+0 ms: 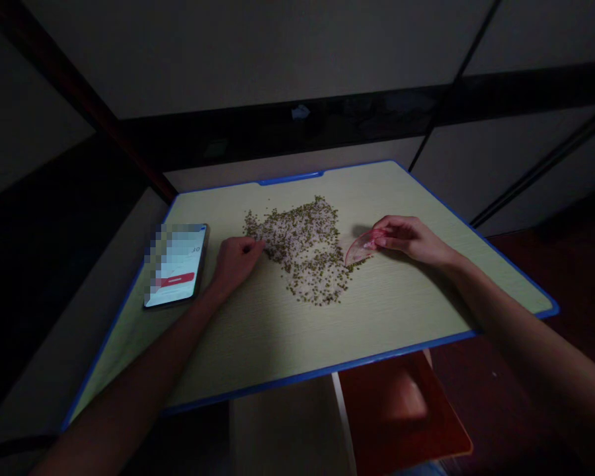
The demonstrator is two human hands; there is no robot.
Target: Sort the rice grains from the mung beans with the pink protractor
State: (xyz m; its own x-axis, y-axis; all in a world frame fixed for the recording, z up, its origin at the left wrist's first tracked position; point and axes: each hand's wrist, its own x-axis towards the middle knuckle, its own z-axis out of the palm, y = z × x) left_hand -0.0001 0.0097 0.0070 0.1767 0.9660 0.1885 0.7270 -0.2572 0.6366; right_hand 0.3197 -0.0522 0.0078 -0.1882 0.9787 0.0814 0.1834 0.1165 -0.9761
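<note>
A spread-out heap of pale grains mixed with small green beans (297, 231) lies on the folding table (218, 357). Pinched in my right hand (414, 241) is a thin, see-through plastic piece with a curved red edge (359, 248); its lower tip reaches the heap's right side. At the heap's left edge, my left hand (238, 261) rests on the tabletop with its fingers curled together. Whatever those fingers hold, if anything, is hidden.
To the left of my left hand lies a phone (181, 264) with its screen lit. Blue trim (297, 378) runs along the table edge. Beyond the table stand pale cabinet panels (277, 59) with a dark band. Below the front edge is a reddish-orange surface (401, 410).
</note>
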